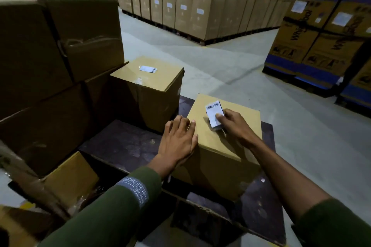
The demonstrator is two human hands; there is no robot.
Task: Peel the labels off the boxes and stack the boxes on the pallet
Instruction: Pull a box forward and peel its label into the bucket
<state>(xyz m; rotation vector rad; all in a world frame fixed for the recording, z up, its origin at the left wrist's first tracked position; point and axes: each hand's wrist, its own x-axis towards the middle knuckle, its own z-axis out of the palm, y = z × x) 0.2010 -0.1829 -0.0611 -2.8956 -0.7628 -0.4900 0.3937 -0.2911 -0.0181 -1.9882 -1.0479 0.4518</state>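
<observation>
Box (224,136) sits on the near right of the pallet (124,144). Right hand (233,124) pinches the label (213,114) on the box top; left hand (178,138) presses flat, fingers spread, on its left edge. Second box (148,90) stands farther left.

grey concrete floor (230,70), dim warehouse light

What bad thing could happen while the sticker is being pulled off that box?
The barcode label is only partly lifted where the right hand pinches it, so it might tear and leave scraps stuck. The near box sits close to the dark pallet edge, steadied only by the left hand, so a hard tug could shift it. The farther box has its own label on, easy to forget.
</observation>
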